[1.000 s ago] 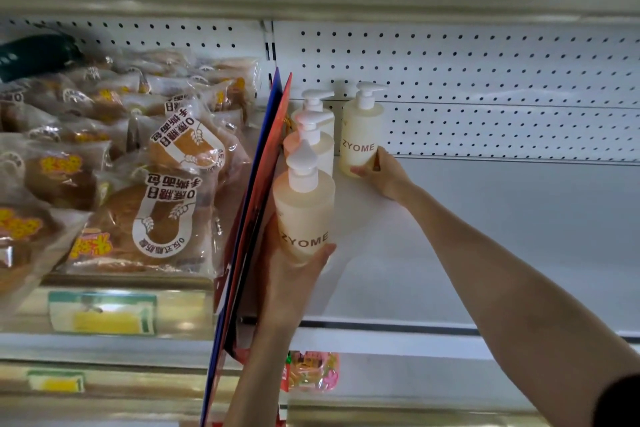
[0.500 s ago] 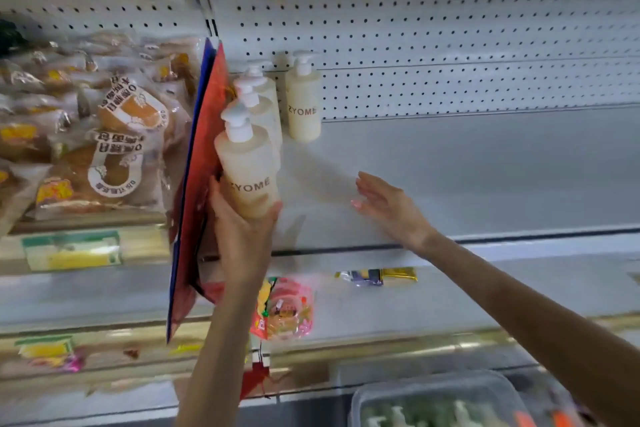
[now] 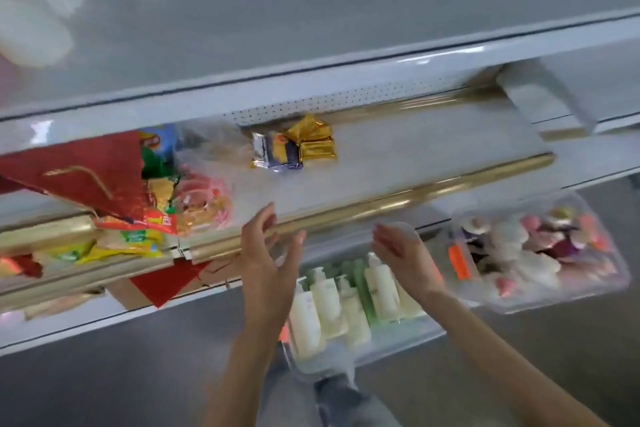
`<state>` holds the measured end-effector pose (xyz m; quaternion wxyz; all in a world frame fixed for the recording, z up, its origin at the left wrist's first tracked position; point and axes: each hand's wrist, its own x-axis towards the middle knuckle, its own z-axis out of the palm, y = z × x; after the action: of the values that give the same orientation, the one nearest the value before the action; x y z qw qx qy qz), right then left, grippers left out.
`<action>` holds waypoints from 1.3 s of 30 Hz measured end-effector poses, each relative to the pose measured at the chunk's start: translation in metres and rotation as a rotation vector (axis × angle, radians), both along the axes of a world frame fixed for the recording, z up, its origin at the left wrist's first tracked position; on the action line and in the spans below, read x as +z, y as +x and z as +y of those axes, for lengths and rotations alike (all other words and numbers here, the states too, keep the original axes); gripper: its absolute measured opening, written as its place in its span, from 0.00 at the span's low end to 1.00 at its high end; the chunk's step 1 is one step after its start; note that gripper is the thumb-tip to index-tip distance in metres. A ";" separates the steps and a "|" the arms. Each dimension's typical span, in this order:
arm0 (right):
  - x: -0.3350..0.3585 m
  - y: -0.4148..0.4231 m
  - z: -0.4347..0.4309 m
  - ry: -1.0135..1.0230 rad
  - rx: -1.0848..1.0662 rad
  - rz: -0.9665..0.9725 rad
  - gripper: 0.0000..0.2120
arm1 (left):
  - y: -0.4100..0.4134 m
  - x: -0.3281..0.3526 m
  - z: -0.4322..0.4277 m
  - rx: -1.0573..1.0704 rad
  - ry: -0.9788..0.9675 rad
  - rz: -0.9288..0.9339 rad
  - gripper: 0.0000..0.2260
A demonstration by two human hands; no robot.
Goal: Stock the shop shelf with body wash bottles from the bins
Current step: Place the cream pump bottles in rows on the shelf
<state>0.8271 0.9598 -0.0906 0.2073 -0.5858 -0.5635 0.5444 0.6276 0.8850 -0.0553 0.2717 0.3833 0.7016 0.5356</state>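
A clear plastic bin (image 3: 346, 362) on the floor holds several cream body wash bottles (image 3: 325, 302) lying side by side with white pump tops. My left hand (image 3: 268, 267) hovers above the bin's left end, fingers spread and holding nothing. My right hand (image 3: 403, 251) hovers above the bin's far side, fingers relaxed, also holding nothing. Blurred cream bottles (image 3: 31, 24) stand at the top left on the white shelf (image 3: 311, 10).
A second clear bin (image 3: 540, 253) with mixed pink and white items sits to the right. The lower shelf (image 3: 415, 156) carries gold and blue snack packets (image 3: 294, 147), a red bag (image 3: 79, 177) and colourful packs at the left. Grey floor lies below.
The view has swung down from the shelf to the floor bins. My left hand has let go of the bottle on the shelf, and both hands have dropped toward the bottle bin.
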 end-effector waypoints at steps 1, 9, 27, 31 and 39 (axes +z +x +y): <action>-0.018 0.015 -0.011 -0.044 -0.036 -0.044 0.14 | 0.011 -0.017 -0.006 -0.037 -0.070 -0.021 0.20; -0.138 0.072 -0.069 -0.616 -0.555 0.119 0.17 | 0.076 -0.145 -0.030 -0.195 -0.486 -0.206 0.16; -0.260 0.048 -0.062 -0.736 -1.180 0.455 0.18 | 0.147 -0.315 0.055 -0.364 -0.728 -0.177 0.34; -0.265 0.047 -0.060 -0.749 -1.200 0.477 0.21 | 0.156 -0.329 0.055 -0.308 -0.701 -0.219 0.21; -0.257 0.040 -0.063 -0.664 -1.242 0.492 0.25 | 0.170 -0.311 0.049 -0.126 -0.612 -0.196 0.22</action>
<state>0.8671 0.8968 -0.3473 0.4089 -0.6894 0.1281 0.5840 0.7971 0.9342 -0.3665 0.4733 0.2732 0.7754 0.3163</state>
